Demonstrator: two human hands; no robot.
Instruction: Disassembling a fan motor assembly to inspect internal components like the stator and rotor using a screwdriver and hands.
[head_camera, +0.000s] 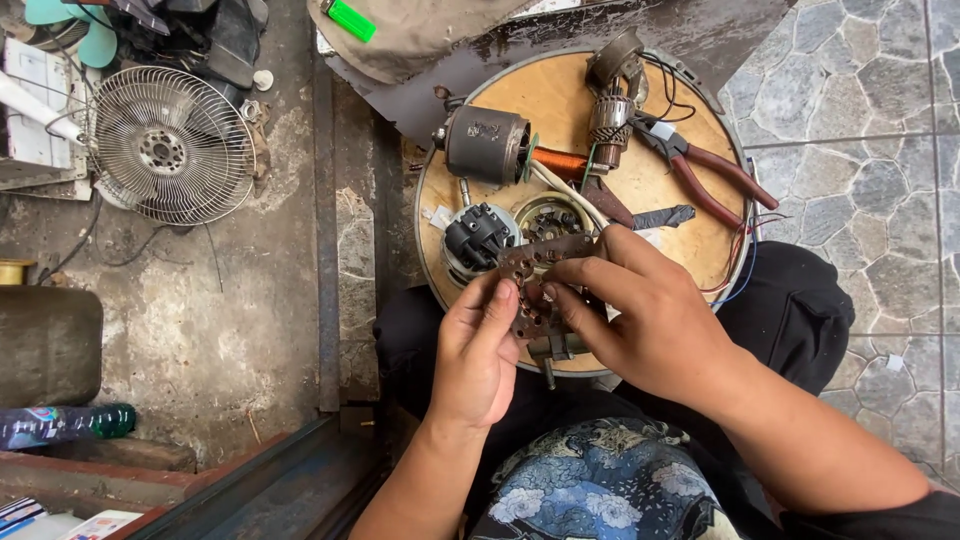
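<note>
Both hands meet over the near edge of a round wooden board resting on my lap. My left hand and my right hand together hold a rusty brown perforated metal part, fingers pinching it from both sides. Just left of it sits a black and white motor piece. A round metal ring with small parts inside lies behind the held part. A grey cylindrical motor with copper winding lies farther back.
Red-handled pliers and a wound rotor lie on the board's far right, with thin wires trailing off the edge. A wire fan guard stands on the concrete floor at left. A green lighter lies at the top.
</note>
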